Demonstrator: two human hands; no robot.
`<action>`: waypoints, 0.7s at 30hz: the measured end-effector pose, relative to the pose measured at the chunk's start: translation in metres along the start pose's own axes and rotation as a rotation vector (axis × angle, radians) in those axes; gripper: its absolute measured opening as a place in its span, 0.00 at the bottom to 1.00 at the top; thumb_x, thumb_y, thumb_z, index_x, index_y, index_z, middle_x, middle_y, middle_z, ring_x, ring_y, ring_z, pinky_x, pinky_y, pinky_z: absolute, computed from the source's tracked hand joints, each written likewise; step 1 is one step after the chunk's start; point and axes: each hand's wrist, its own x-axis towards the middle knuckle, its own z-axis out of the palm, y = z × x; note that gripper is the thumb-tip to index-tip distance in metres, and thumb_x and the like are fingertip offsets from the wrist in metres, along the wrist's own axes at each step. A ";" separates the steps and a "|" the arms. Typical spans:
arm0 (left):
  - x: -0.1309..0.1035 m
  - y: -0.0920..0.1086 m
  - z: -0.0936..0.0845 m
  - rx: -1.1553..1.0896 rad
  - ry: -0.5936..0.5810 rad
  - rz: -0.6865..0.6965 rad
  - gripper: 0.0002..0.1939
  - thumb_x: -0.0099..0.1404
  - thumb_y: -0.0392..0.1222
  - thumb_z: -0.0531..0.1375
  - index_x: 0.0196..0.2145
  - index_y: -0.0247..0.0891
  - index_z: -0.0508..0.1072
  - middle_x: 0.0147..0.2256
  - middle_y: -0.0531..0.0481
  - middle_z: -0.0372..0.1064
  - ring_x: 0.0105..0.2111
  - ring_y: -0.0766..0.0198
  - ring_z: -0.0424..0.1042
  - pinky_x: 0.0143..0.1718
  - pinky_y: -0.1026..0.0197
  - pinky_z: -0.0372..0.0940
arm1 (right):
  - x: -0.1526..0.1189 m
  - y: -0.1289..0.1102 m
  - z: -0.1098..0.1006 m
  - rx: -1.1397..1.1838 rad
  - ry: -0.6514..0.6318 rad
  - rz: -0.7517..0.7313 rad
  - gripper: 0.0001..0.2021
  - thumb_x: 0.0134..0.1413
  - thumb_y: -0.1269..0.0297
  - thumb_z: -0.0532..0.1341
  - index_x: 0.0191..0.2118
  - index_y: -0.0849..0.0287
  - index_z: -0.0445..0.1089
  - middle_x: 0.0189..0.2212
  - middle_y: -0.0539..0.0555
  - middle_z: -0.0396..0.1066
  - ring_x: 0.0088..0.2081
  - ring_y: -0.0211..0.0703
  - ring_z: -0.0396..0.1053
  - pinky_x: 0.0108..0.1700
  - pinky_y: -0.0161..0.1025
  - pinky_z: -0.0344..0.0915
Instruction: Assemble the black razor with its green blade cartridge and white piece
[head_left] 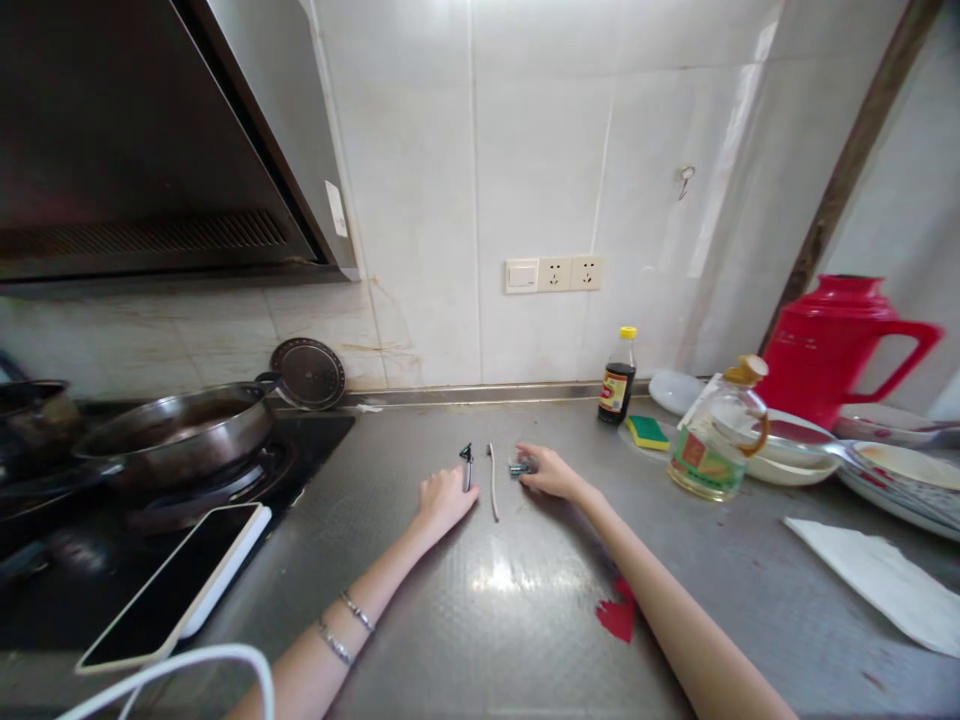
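Observation:
My left hand (448, 500) is closed at the middle of the steel counter (420, 620). It grips a slim dark tool (466, 456) with a small angled head, much like a razor, pointing away from me. Just right of it lies a thin whitish stick or cord (493, 486) with a dark far end, touched by neither hand. Beyond that, the curved fingers of my right hand (551, 471) close around a small clear and dark-green object (520, 468). Its kind is too small to make out, and the fingers cover part of it.
On the left, a phone (176, 585) overlaps the stove edge near a steel pan (187, 430). A sauce bottle (617, 378), sponge (648, 432), oil jug (714, 445), red thermos (825, 350) and dishes (904, 490) crowd the right. A red scrap (616, 612) lies by my right forearm.

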 end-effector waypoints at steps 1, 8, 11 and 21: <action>0.000 0.000 0.001 0.002 0.001 0.001 0.18 0.59 0.52 0.51 0.36 0.37 0.72 0.34 0.39 0.73 0.36 0.52 0.72 0.34 0.57 0.61 | 0.000 0.001 0.000 -0.003 0.002 -0.001 0.29 0.39 0.69 0.60 0.53 0.65 0.63 0.45 0.61 0.70 0.47 0.49 0.66 0.51 0.42 0.58; 0.001 -0.002 0.003 0.008 0.003 0.019 0.17 0.59 0.50 0.51 0.34 0.37 0.72 0.33 0.40 0.73 0.35 0.52 0.72 0.34 0.57 0.61 | 0.000 0.005 0.002 0.044 0.034 0.010 0.31 0.37 0.69 0.62 0.53 0.64 0.62 0.47 0.61 0.69 0.48 0.49 0.65 0.52 0.42 0.57; 0.001 -0.001 0.002 0.003 -0.008 0.024 0.17 0.59 0.50 0.51 0.33 0.36 0.73 0.33 0.39 0.73 0.36 0.50 0.72 0.34 0.56 0.61 | -0.001 0.006 0.002 0.077 0.074 0.011 0.32 0.38 0.69 0.62 0.55 0.64 0.60 0.48 0.61 0.68 0.49 0.49 0.64 0.53 0.43 0.56; -0.001 0.000 0.002 0.033 -0.031 0.019 0.18 0.60 0.45 0.48 0.34 0.33 0.75 0.36 0.35 0.72 0.38 0.50 0.72 0.36 0.56 0.61 | -0.001 -0.006 -0.001 0.029 0.148 -0.013 0.24 0.44 0.73 0.56 0.51 0.65 0.64 0.47 0.62 0.68 0.51 0.47 0.63 0.54 0.43 0.55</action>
